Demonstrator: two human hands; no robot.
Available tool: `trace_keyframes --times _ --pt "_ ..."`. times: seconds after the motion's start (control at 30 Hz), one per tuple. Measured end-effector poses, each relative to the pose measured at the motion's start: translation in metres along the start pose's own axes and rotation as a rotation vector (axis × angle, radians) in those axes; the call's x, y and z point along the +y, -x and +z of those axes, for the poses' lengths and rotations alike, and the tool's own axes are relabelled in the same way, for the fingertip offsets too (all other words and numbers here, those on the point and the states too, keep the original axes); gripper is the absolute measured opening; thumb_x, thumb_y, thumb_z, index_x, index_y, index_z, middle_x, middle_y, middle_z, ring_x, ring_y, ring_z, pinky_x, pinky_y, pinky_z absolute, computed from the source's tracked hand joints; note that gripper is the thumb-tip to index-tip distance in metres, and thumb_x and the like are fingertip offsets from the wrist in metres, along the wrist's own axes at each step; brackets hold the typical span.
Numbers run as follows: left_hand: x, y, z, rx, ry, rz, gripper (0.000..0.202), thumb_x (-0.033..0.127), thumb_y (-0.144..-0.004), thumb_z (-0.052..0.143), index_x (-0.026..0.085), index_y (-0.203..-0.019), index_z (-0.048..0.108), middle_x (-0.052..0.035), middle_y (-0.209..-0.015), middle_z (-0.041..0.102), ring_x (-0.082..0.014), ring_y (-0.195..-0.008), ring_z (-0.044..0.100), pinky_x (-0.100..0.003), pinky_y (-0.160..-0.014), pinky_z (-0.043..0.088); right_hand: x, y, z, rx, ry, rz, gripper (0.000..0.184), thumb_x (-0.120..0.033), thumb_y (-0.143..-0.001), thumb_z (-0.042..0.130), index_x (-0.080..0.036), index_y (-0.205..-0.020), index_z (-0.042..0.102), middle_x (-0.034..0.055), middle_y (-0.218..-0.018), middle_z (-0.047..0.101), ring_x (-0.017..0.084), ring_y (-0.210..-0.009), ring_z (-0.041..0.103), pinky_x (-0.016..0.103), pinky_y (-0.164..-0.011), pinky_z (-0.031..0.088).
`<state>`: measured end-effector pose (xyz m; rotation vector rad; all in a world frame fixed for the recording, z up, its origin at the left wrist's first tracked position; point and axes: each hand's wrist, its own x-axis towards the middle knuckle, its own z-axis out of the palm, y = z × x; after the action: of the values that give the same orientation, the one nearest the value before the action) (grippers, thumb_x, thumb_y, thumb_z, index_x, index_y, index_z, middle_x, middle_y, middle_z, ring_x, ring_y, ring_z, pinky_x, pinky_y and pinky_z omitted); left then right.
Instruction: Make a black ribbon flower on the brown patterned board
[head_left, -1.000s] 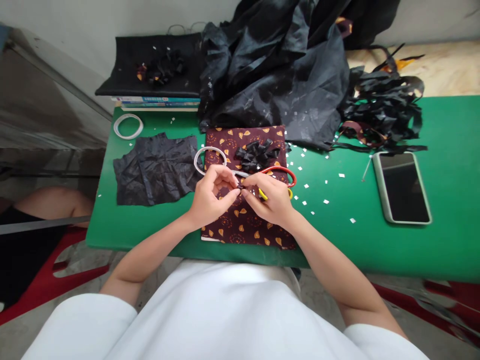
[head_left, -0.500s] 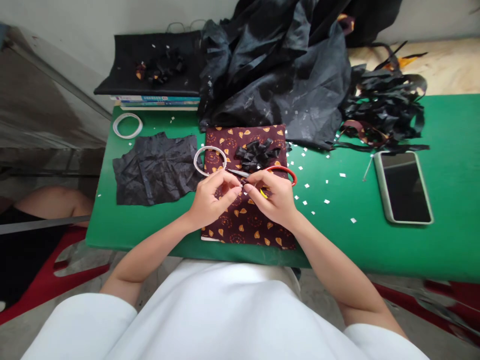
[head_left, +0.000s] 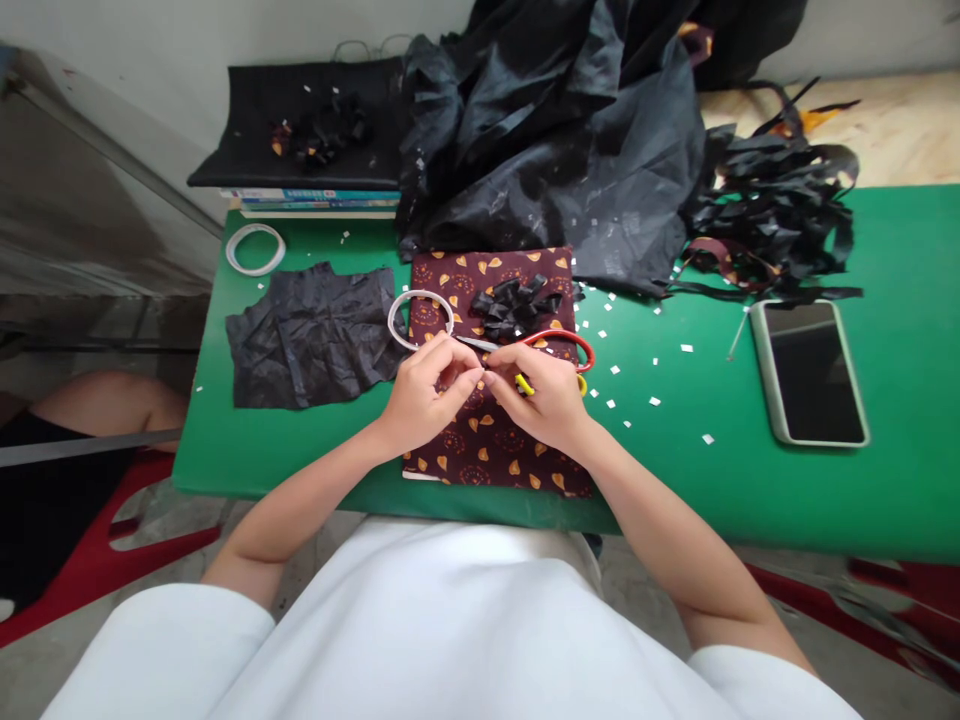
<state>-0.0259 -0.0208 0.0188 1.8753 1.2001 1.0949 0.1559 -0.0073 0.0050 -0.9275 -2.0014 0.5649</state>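
My left hand [head_left: 429, 388] and my right hand [head_left: 541, 392] meet fingertip to fingertip above a dark maroon cloth [head_left: 495, 455] with yellow leaf prints. Both are closed in a pinch; whatever is between the fingers is too small and hidden to name. Partly under my right hand lie scissors with a red handle loop [head_left: 585, 350] and a yellow one. Their blade points left. Just beyond the hands sits a looped black ribbon bundle [head_left: 514, 305]. A white tape roll [head_left: 391, 312] rests by my left hand, across the cloth's left edge.
A crumpled black fabric piece [head_left: 315, 340] and another tape roll [head_left: 231, 250] lie left on the green table [head_left: 915, 400]. Black fabric [head_left: 525, 180] is heaped behind. At right are black strips [head_left: 787, 200], a phone [head_left: 810, 375] and white paper bits [head_left: 655, 402]. Someone's leg [head_left: 112, 405] shows left.
My fingertips have drawn closer together, and my right hand has shifted slightly left. More of the scissors' yellow handle shows. A dark bit seen between the fingers is now hidden.
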Motion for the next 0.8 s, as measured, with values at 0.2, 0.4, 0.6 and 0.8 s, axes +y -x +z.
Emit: trace_keyframes --times 0.2,0.4,0.6,0.8 --pt "0.0001 0.0004 0.0005 -0.011 0.012 -0.011 0.012 0.027 -0.091 0.059 0.019 -0.082 0.058 0.0005 -0.077 0.057 -0.0122 -0.072 0.051 -0.025 -0.065 0.04 0.0003 -0.0004 0.0007 -0.008 -0.004 -0.019 0.005 -0.02 -0.091 0.061 -0.021 -0.091 0.057 -0.0024 -0.072 0.066 0.01 -0.058 0.061 0.021 -0.056 0.047" --pt "0.0025 0.0008 0.0006 -0.013 0.02 0.002 0.012 0.026 -0.092 0.058 0.018 -0.083 0.058 0.0006 -0.077 0.058 -0.0113 -0.071 0.051 -0.025 -0.065 0.04 -0.0006 0.0005 0.0005 -0.032 -0.021 -0.003 0.003 -0.021 -0.092 0.06 -0.022 -0.092 0.056 -0.0018 -0.074 0.068 0.01 -0.058 0.061 0.021 -0.057 0.047" --pt "0.0075 0.0009 -0.0004 -0.033 -0.002 0.001 0.014 0.027 -0.092 0.058 0.018 -0.082 0.057 0.0007 -0.076 0.058 -0.0114 -0.072 0.051 -0.025 -0.068 0.041 -0.0001 0.0027 0.0008 -0.07 -0.041 0.017 0.004 -0.021 -0.092 0.058 -0.022 -0.095 0.056 -0.0009 -0.078 0.069 0.012 -0.063 0.064 0.022 -0.06 0.048" --pt "0.0063 0.001 0.0001 -0.046 -0.016 0.002 0.012 0.025 -0.091 0.058 0.018 -0.082 0.057 0.0009 -0.076 0.058 -0.0114 -0.072 0.051 -0.025 -0.069 0.041 0.0002 0.0036 0.0011 -0.102 -0.048 0.029 0.005 -0.019 -0.092 0.058 -0.022 -0.096 0.056 -0.0005 -0.079 0.069 0.012 -0.065 0.065 0.023 -0.06 0.048"
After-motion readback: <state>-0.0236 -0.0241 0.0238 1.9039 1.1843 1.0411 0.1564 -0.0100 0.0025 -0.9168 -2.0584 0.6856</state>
